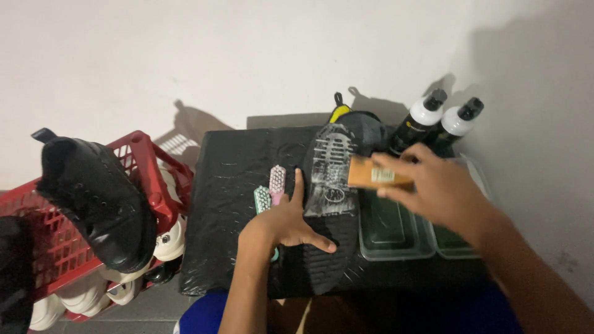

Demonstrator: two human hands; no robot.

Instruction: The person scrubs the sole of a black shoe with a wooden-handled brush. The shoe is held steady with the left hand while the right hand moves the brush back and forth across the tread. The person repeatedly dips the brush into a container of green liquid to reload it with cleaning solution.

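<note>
- Left hand (286,219) lies flat with spread fingers, pressing the black shoe (332,204), sole up and foamy.
- Right hand (442,188) has its grip around a brown brush (376,174) over the sole.

A black shoe (331,204) lies sole-up, its rubber tread ribbed, matt and streaked with pale foam, on a tabletop (229,185) wrapped in crinkled, glossy black plastic sheet. The right hand (442,192) grips a brush (377,174) with a smooth, light-brown wooden back. Two small brushes (272,188) show pastel plastic handles and pale bristles. Clear plastic tubs (396,232) sit nearby, beside two glossy dark plastic bottles (433,127). A shiny black leather shoe (99,198) rests on a red plastic basket (145,167). The wall (247,55) is matt white.
</note>
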